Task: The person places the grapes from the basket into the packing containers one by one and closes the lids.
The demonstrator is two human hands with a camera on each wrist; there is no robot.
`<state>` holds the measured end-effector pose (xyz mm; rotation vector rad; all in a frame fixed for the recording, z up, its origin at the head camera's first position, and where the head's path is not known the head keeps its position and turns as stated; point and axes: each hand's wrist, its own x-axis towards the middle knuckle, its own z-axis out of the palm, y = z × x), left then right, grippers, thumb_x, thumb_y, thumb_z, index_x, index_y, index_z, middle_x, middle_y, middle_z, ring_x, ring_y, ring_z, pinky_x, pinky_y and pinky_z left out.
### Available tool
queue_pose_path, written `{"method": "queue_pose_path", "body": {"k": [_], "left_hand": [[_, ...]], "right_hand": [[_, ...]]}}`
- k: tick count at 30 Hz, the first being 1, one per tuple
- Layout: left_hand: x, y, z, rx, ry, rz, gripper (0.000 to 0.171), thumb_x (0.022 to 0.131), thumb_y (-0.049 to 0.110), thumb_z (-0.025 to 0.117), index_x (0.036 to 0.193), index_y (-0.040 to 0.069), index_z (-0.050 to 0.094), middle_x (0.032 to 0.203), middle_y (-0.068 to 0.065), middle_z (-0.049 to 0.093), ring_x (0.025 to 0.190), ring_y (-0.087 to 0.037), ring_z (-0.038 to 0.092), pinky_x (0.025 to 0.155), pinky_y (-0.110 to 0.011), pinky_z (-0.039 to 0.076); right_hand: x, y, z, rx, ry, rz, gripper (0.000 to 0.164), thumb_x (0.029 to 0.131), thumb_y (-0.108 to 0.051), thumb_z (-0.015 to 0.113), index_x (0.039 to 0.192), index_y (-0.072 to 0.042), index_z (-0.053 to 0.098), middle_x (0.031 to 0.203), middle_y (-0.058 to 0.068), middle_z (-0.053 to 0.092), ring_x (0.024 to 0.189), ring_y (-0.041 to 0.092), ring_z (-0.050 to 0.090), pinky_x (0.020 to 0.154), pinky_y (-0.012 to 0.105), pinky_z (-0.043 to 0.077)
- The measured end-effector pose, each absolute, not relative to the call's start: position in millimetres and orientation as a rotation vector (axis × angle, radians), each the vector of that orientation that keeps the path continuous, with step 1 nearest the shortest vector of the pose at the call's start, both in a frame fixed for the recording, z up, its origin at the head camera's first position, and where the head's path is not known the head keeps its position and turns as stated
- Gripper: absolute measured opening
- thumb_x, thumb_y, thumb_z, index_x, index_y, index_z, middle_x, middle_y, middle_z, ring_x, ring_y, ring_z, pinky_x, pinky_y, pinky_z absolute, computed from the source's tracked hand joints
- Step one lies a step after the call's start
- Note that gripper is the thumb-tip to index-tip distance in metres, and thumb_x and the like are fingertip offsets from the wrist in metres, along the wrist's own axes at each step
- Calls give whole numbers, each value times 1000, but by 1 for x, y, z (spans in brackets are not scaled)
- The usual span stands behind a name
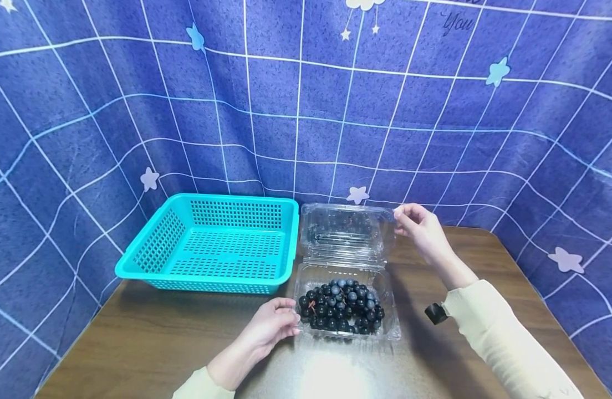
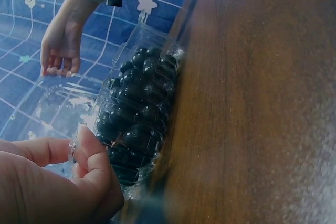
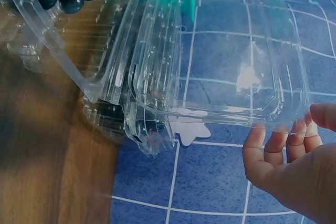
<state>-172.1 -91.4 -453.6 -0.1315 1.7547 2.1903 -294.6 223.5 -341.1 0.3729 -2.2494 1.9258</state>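
Observation:
A clear plastic clamshell box (image 1: 393, 327) stands on the table with its hinged lid (image 1: 343, 221) raised at the back. Dark grapes (image 1: 341, 305) on a brownish stem fill its base. At the lid's far right corner, my right hand (image 1: 419, 230) pinches the edge between thumb and fingers; the right wrist view shows the fingertips under the lid's rim (image 3: 226, 119). My left hand (image 1: 270, 327) is at the base's left front side. In the left wrist view its thumb (image 2: 89, 142) and index finger pinch the clear rim beside the grapes.
A turquoise perforated basket (image 1: 226, 252) stands left of the box, close to it. Behind the wooden table (image 1: 186, 338) hangs a blue checked curtain (image 1: 266, 133) with stars. A black strap piece (image 1: 435, 313) sits at the right sleeve.

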Motion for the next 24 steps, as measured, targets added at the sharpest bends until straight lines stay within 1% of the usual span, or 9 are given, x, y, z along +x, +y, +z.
{"method": "queue_pose_path", "body": {"k": [3,10,12,14,17,20,21,22,24], "left_hand": [[-172,-92,-454,-131,1756,2186,53,77,-9,56,125,-14,35,85,-8,51,73,-14,54,68,-26,53],[-172,-92,-456,-114,1755,2180,52,77,-7,56,124,-14,34,82,-5,51,74,-14,54,69,-26,53],[-172,-93,-456,-110,1754,2181,51,78,-7,56,124,-14,34,82,-5,52,75,-14,55,70,-26,53],[-172,-93,-456,-105,1757,2178,50,79,-7,55,123,-15,34,82,-5,52,75,-13,54,70,-27,53],[-172,-93,-457,-100,1760,2172,46,81,-6,53,122,-15,35,82,-5,53,75,-13,54,71,-27,53],[-172,-93,-458,-97,1765,2166,43,82,-4,53,120,-14,36,82,-4,52,74,-13,53,71,-27,53],[-172,-93,-458,-96,1766,2165,42,82,-4,53,120,-14,37,81,-4,51,74,-13,53,71,-27,53],[-172,-94,-458,-95,1768,2164,42,83,-3,54,119,-14,37,81,-4,51,73,-13,53,71,-27,53],[-171,-94,-458,-92,1769,2166,41,83,-3,53,119,-14,37,81,-4,51,73,-13,53,71,-27,53]], "right_hand": [[-292,224,-343,401,-2242,1884,4,93,-10,57,90,-6,57,85,0,56,74,8,56,74,23,55],[-283,226,-346,469,-2191,1841,6,92,-6,57,90,0,57,84,-4,59,74,3,60,73,25,55],[-280,226,-347,484,-2176,1834,7,92,-6,57,90,1,56,85,-2,60,75,2,61,73,25,55],[-277,226,-348,496,-2174,1812,14,92,-7,57,91,7,55,86,-1,60,77,2,61,73,25,55],[-272,226,-348,501,-2195,1760,15,92,-6,57,92,8,54,87,2,60,78,2,61,74,26,55],[-267,227,-348,506,-2226,1693,14,92,-4,56,92,9,54,86,-2,60,78,1,62,74,25,55],[-266,227,-348,508,-2232,1673,12,92,-4,56,92,8,55,86,-2,60,78,2,62,74,25,55],[-265,227,-349,511,-2235,1654,14,92,-4,56,93,10,54,85,-4,60,77,2,62,73,23,55],[-263,228,-351,522,-2236,1625,14,91,-3,56,92,10,55,84,-3,60,76,3,62,72,22,54]]}}
